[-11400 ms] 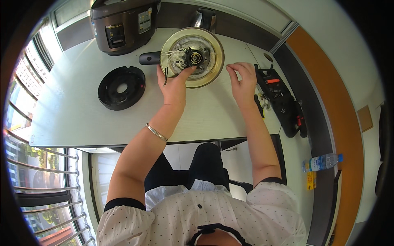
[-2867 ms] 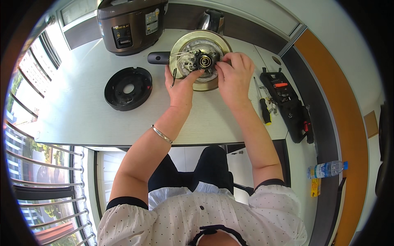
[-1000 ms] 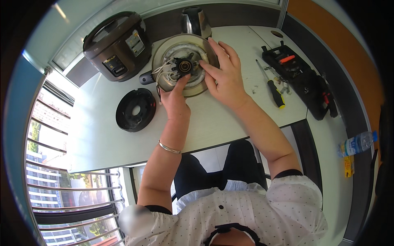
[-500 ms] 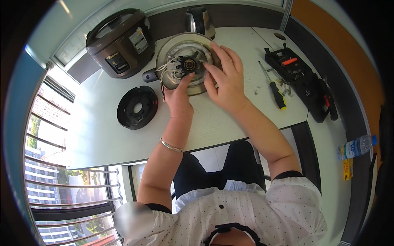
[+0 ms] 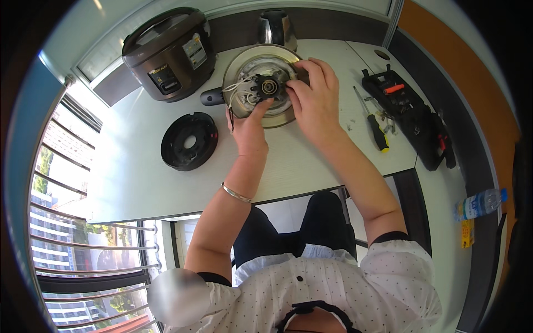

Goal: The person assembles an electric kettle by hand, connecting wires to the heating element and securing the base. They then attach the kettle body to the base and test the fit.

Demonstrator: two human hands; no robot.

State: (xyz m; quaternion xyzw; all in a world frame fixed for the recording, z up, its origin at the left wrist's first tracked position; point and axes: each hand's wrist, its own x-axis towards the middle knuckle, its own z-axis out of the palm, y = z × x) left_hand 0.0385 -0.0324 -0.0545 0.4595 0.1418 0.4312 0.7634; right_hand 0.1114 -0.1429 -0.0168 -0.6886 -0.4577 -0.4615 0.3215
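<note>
A round metal kettle base (image 5: 249, 65) lies upside down on the white table (image 5: 127, 172), its black handle (image 5: 211, 96) pointing left. Wires and a black central part (image 5: 268, 87) show in its open underside. My left hand (image 5: 247, 131) rests on the near rim, with a finger reaching into the wiring. My right hand (image 5: 313, 102) covers the right side, fingertips pinching at the black central part. A bracelet sits on my left wrist.
A black round cover plate (image 5: 189, 141) lies left of my left hand. A dark rice cooker (image 5: 169, 53) and a steel kettle (image 5: 276, 28) stand at the back. A yellow-handled screwdriver (image 5: 375, 127) and a black tool case (image 5: 411, 116) lie right. A water bottle (image 5: 477, 203) stands off the table.
My right hand came from the table onto the kettle base and now works at its centre. My left hand has stayed on the near rim. The view shifted as my head moved.
</note>
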